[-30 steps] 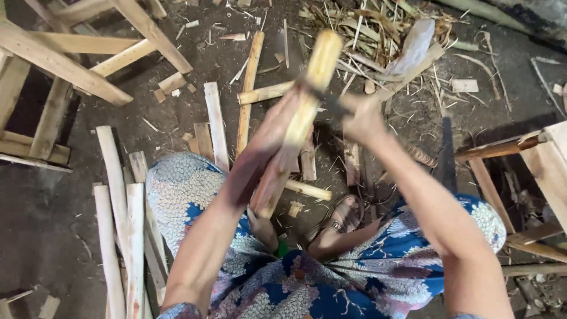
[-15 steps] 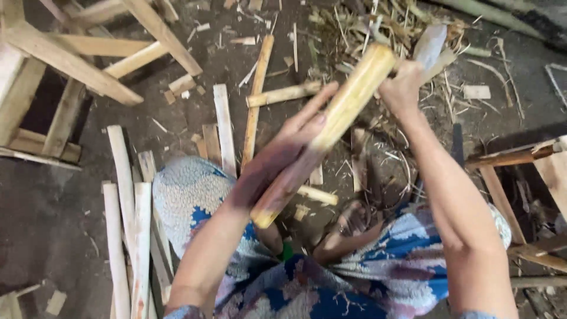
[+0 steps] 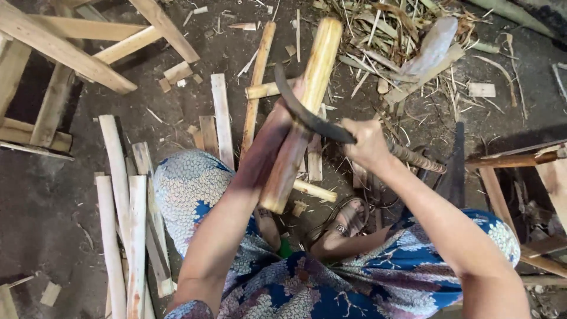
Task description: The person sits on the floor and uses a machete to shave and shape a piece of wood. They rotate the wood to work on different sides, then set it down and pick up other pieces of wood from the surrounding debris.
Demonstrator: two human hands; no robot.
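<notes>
Two hands work at frame centre — the left hand (image 3: 277, 139) holds a bamboo stick (image 3: 301, 112) upright, and the right hand (image 3: 365, 143) grips a curved blade (image 3: 307, 115) against it. Split strips (image 3: 121, 195) already lie lower left; this stick looks mostly uncut.

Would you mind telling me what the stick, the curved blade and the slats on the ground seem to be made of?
Stick: likely bamboo or peeled wood, pale yellow and smooth, with darker unpeeled patches; held by the left hand.
Curved blade: apparently dark, dull metal, unpolished; the right hand grips it.
Slats: raw split wood, pale, rough-edged, unfinished.
</notes>
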